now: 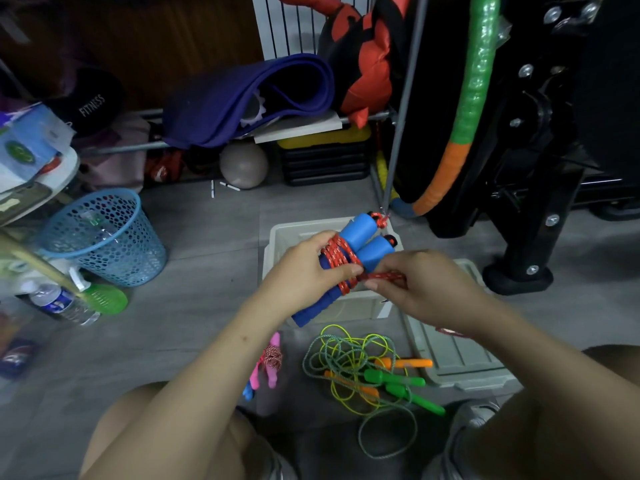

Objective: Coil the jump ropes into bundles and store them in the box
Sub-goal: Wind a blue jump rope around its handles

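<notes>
My left hand (pixel 308 266) grips a jump rope bundle with two blue handles (pixel 360 244), its red speckled cord (pixel 337 259) wound around them. My right hand (pixel 426 285) pinches the free end of the red cord (pixel 388 276) just right of the bundle. Both hands hover above the grey open box (pixel 277 237) on the floor. In front of the box lie loose ropes: a green and yellow tangle with green handles (pixel 398 379) and orange handles (pixel 414 363), and a pink-handled rope (pixel 272 362) to the left.
The box's grey lid (pixel 457 355) lies on the floor to the right. A blue mesh basket (pixel 107 237) stands at left, beside a water bottle (pixel 59 303). Behind the box are a shelf with a purple mat (pixel 242 98), a ball (pixel 244 164), and black exercise equipment (pixel 540 168).
</notes>
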